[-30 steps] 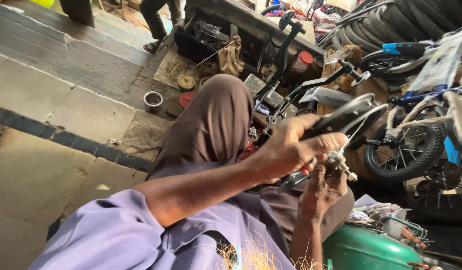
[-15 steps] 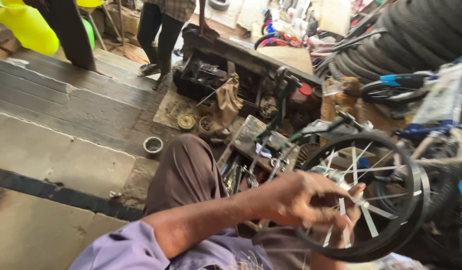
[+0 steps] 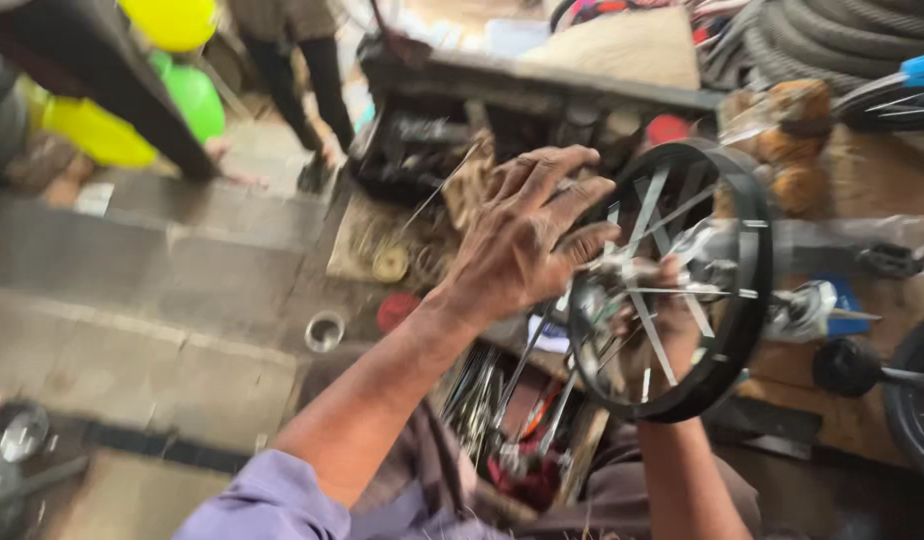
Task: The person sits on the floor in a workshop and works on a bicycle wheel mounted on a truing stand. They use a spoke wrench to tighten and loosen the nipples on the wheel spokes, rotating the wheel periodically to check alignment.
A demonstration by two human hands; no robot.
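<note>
The left hand (image 3: 522, 235) has its fingers spread wide, holding nothing, just beside the small wheel (image 3: 672, 280). The right hand (image 3: 662, 320) grips the wheel's middle from behind the spokes. A finger could get pinched between spokes if the wheel spins.

The small wheel (image 3: 672, 280) has a black tyre and silver spokes. The sleeve (image 3: 272, 500) is pale lilac. Balloons (image 3: 172, 20) show yellow and green. A red lid (image 3: 395, 310) lies near a silver metal bowl (image 3: 325, 331) on grey paving (image 3: 162, 290).
</note>
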